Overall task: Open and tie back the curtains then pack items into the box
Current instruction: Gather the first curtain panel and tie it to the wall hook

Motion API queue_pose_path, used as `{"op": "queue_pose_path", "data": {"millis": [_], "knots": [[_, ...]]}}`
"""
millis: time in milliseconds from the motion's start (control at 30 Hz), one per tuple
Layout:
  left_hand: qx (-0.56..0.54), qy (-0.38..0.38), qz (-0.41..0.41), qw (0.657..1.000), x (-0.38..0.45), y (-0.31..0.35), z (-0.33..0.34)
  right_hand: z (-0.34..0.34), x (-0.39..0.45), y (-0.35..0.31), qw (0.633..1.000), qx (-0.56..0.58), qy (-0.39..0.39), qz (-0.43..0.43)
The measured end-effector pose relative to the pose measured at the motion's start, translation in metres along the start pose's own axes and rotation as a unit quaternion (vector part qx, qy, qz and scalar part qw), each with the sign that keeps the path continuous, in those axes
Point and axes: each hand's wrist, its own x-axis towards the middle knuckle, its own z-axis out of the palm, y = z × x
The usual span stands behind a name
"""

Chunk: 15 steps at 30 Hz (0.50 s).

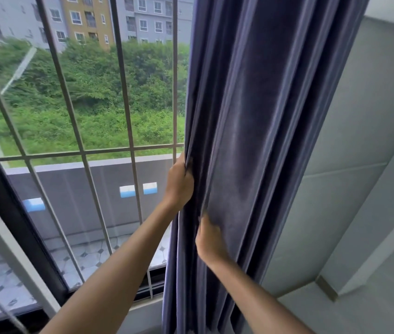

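While left hand (pixel 179 183) gripped blue-grey velvet curtain (pixel 251 131) edge, right hand (pixel 209 238) pinched fold; we judged: bunch pleats tight toward wall before tying.

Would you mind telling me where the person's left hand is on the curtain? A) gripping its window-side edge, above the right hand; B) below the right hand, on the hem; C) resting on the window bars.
A: the left hand grips the gathered edge of the curtain beside the glass, higher than the right hand.

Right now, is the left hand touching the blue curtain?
Touching. The head view shows the left hand gripping the curtain's gathered edge, fingers curled into the folds.
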Motion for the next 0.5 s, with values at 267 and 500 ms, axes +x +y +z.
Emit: {"op": "queue_pose_path", "data": {"millis": [267,500], "knots": [[-0.047,-0.024,0.017,0.998,-0.013,0.004,0.006,0.02,-0.007,0.001,0.999,-0.014,-0.044,-0.003],[-0.002,-0.028,0.048,0.998,-0.008,0.009,0.011,0.026,-0.001,-0.001,0.999,-0.008,-0.052,-0.006]]}}
